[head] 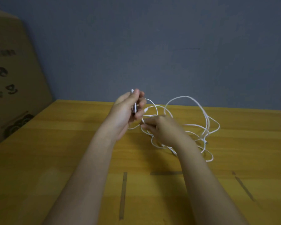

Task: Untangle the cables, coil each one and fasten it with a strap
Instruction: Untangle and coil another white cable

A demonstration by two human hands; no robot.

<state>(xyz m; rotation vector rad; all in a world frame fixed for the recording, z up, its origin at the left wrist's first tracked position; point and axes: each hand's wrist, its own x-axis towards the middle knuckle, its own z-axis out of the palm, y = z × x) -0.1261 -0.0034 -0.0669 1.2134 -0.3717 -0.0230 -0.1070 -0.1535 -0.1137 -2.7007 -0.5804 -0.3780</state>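
Note:
A tangle of thin white cables [201,127] lies on the yellow wooden table [55,143], looping up to the right of my hands. My left hand [128,111] is raised above the table with its fingers curled round a white cable end and plug. Just below and to its right, my right hand [161,129] pinches a strand of white cable near the tangle's left side. Several loops run under my right hand and wrist. No strap is visible.
A grey wall [169,46] stands directly behind the table's far edge. A brown cardboard sheet with dark print [10,78] leans at the left. Dark tape strips [123,195] mark the table near me.

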